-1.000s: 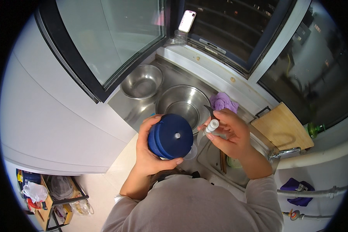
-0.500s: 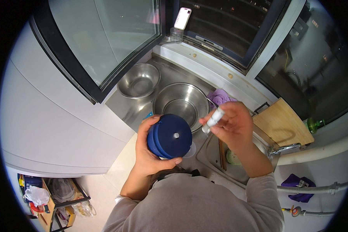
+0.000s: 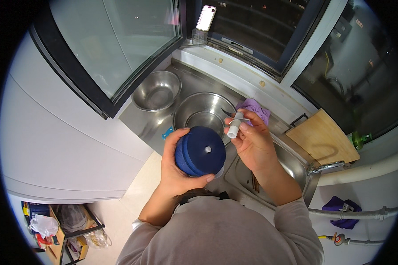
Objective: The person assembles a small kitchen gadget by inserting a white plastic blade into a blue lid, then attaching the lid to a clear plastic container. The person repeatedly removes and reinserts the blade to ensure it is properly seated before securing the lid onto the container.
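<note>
My left hand is wrapped round a dark-blue round chopper lid with a ribbed side. A short white peg stands out from the middle of its flat face, which is turned up toward me. To the right and slightly above, my right hand pinches a white chopper blade shaft between thumb and fingers. The shaft is a hollow tube, its open end tilted toward the lid, and a thin curved blade sticks out on its left. Lid and shaft are apart. Part of a clear plastic piece shows below the lid.
A large steel basin and a smaller steel bowl stand on the steel counter. Right of them lie a purple cloth, the sink with chopsticks in it, and a leaning wooden board. The open window pane juts in at left.
My right hand has turned the blade shaft so its open end and blade show, moving slightly left and down. The lid has shifted a little right in my left hand.
</note>
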Demonstrator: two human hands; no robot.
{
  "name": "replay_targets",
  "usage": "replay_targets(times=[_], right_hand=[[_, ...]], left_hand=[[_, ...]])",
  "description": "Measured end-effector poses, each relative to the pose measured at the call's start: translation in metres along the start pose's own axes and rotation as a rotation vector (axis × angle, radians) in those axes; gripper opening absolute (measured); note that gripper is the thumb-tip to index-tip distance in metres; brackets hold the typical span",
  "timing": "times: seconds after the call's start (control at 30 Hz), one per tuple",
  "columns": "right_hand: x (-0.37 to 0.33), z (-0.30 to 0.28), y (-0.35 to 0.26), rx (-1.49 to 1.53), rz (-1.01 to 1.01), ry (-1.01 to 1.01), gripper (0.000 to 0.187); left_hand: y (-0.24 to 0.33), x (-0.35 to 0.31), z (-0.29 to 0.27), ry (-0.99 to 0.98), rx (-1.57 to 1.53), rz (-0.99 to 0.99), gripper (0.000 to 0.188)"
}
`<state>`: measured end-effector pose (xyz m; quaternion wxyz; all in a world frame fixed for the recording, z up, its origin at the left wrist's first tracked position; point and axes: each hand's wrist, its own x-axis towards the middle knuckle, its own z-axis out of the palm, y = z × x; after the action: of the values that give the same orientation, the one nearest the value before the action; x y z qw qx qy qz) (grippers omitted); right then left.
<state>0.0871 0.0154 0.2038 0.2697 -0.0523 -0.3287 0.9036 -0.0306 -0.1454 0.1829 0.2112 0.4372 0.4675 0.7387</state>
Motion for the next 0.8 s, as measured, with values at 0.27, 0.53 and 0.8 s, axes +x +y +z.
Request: replay_targets(times=[0.27,0.53,0.8], right_hand=[[-0.003,0.005,0.017,-0.268,-0.242,-0.008,0.033],[-0.006,0.004,0.023,-0.558,-0.551,-0.213,0.041],[-0.008,0.003,0.026,-0.649,-0.635,-0.270,0.043]], left_hand=[[-0.003,0.002,0.004,0.001,0.002,-0.011,0.093],[0.000,0.005,0.007,-0.015,-0.002,-0.006,0.093],[0.002,0.003,0.008,-0.019,-0.029,-0.001,0.095]])
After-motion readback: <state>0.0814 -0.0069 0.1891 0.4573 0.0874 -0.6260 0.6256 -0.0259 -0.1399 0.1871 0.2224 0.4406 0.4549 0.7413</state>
